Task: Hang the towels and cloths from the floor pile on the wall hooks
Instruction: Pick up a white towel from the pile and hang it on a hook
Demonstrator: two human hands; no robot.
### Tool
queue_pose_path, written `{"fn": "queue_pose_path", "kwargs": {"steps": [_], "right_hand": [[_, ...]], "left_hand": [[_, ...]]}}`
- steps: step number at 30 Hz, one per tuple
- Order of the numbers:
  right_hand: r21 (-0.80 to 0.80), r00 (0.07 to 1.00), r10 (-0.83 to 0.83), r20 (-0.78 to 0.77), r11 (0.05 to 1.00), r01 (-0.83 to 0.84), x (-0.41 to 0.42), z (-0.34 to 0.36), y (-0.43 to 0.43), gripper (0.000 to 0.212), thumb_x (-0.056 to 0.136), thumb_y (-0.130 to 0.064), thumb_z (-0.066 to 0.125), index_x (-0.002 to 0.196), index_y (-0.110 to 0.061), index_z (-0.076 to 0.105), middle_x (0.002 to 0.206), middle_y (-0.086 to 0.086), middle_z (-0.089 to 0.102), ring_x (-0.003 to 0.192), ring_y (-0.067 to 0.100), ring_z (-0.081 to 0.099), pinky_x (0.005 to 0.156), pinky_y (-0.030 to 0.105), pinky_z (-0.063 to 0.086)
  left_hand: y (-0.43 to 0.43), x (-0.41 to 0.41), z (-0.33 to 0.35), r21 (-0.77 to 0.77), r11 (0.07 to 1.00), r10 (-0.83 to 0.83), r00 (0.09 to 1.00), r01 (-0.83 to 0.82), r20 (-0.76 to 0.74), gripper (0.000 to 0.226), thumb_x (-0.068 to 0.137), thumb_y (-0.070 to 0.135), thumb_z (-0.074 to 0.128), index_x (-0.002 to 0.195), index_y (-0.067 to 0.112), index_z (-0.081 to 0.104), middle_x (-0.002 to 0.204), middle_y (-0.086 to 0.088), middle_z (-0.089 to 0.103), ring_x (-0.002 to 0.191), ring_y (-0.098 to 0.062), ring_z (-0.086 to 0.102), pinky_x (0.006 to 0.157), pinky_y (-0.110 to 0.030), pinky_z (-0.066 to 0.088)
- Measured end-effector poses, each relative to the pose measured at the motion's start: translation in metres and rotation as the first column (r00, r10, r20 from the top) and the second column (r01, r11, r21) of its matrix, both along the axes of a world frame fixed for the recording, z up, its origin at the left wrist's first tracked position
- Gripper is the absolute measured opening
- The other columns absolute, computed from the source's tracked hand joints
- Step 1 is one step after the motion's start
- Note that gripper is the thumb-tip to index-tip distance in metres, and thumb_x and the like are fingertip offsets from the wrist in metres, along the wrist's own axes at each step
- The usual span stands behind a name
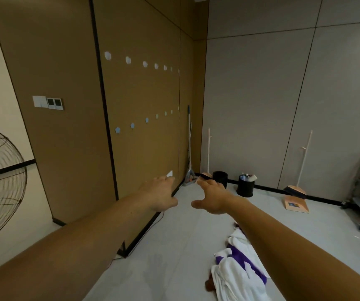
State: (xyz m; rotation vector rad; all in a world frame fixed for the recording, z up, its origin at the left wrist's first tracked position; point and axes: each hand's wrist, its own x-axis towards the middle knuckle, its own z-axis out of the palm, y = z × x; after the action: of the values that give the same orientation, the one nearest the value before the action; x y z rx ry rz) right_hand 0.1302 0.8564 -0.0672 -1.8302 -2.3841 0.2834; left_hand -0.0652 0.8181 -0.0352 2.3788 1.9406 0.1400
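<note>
White and purple towels lie piled nearby as left hand and right hand reach out empty, apart; small wall hooks could shed a loosely draped cloth.

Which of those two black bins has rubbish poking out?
The right-hand bin, farther from the corner: rubbish sticks up above its rim. The left bin shows nothing above its rim.

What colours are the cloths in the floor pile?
Mostly white and purple, with a little brown; head view shows the pile.
</note>
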Motion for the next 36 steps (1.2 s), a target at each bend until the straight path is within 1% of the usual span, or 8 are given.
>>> {"fn": "queue_pose_path", "kwargs": {"steps": [8,12,14,18,22,27,31,36], "right_hand": [[-0.044,0.999,-0.041,-0.019,0.998,0.040,-0.015,-0.011,0.135,0.090,0.085,-0.057,0.060,0.154,-0.026,0.011,0.161,0.006,0.012,0.146,0.035,0.014,0.116,0.052,0.021],[-0.064,0.994,-0.101,-0.045,0.993,0.098,-0.025,-0.017,0.201,0.087,0.085,-0.054,0.062,0.153,-0.027,0.016,0.158,0.006,0.020,0.142,0.034,0.022,0.114,0.052,0.028],[-0.069,0.992,-0.122,-0.036,0.990,0.120,-0.028,-0.019,0.232,0.086,0.085,-0.054,0.062,0.153,-0.026,0.017,0.158,0.006,0.019,0.142,0.034,0.022,0.114,0.052,0.028],[-0.088,0.985,-0.172,-0.028,0.982,0.169,-0.029,-0.033,0.286,0.086,0.085,-0.055,0.062,0.152,-0.025,0.019,0.157,0.007,0.022,0.142,0.035,0.024,0.112,0.051,0.029],[-0.125,0.974,-0.224,-0.015,0.967,0.221,-0.012,-0.049,0.340,0.085,0.085,-0.056,0.062,0.152,-0.024,0.021,0.154,0.008,0.026,0.138,0.035,0.029,0.109,0.050,0.033],[-0.150,0.966,-0.258,-0.023,0.956,0.251,0.019,-0.074,0.425,0.084,0.085,-0.055,0.063,0.152,-0.025,0.021,0.155,0.008,0.027,0.139,0.033,0.029,0.111,0.050,0.033],[-0.183,0.961,-0.276,-0.029,0.946,0.266,0.053,-0.095,0.498,0.085,0.086,-0.055,0.062,0.152,-0.023,0.020,0.156,0.008,0.025,0.139,0.033,0.029,0.111,0.050,0.033],[-0.238,0.947,-0.322,-0.005,0.920,0.312,0.094,-0.125,0.561,0.084,0.086,-0.056,0.060,0.152,-0.024,0.019,0.156,0.009,0.024,0.140,0.035,0.027,0.111,0.051,0.033]], "left_hand": [[0.152,-0.013,-0.020,0.028,0.997,-0.069,0.998,0.068,0.016,0.064,0.084,0.041,0.054,0.141,0.016,0.034,0.138,-0.007,0.045,0.116,-0.025,0.048,0.086,-0.036,0.044],[0.232,-0.030,-0.029,-0.002,0.993,-0.119,0.992,0.120,0.029,0.075,0.084,0.043,0.054,0.147,0.015,0.025,0.149,-0.010,0.034,0.129,-0.026,0.039,0.102,-0.042,0.040],[0.268,-0.035,-0.031,-0.029,0.989,-0.145,0.989,0.146,0.023,0.077,0.086,0.045,0.054,0.149,0.015,0.021,0.152,-0.011,0.030,0.134,-0.028,0.034,0.105,-0.043,0.037],[0.335,-0.033,-0.043,-0.046,0.978,-0.202,0.978,0.204,0.047,0.066,0.086,0.044,0.055,0.139,0.011,0.033,0.140,-0.013,0.042,0.120,-0.029,0.045,0.093,-0.039,0.043],[0.395,-0.016,-0.060,-0.078,0.963,-0.255,0.966,0.258,0.046,0.074,0.086,0.044,0.055,0.147,0.016,0.026,0.148,-0.009,0.035,0.130,-0.029,0.039,0.100,-0.044,0.042],[0.486,0.025,-0.080,-0.089,0.946,-0.308,0.949,0.312,0.062,0.066,0.085,0.044,0.057,0.142,0.018,0.034,0.139,-0.007,0.043,0.123,-0.028,0.044,0.099,-0.046,0.043],[0.559,0.061,-0.103,-0.164,0.938,-0.303,0.952,0.306,0.043,0.073,0.088,0.043,0.056,0.147,0.014,0.026,0.145,-0.011,0.037,0.127,-0.029,0.039,0.102,-0.047,0.040],[0.639,0.108,-0.136,-0.237,0.925,-0.298,0.954,0.299,0.038,0.073,0.087,0.043,0.056,0.146,0.013,0.025,0.145,-0.012,0.037,0.127,-0.031,0.040,0.102,-0.046,0.041]]}}
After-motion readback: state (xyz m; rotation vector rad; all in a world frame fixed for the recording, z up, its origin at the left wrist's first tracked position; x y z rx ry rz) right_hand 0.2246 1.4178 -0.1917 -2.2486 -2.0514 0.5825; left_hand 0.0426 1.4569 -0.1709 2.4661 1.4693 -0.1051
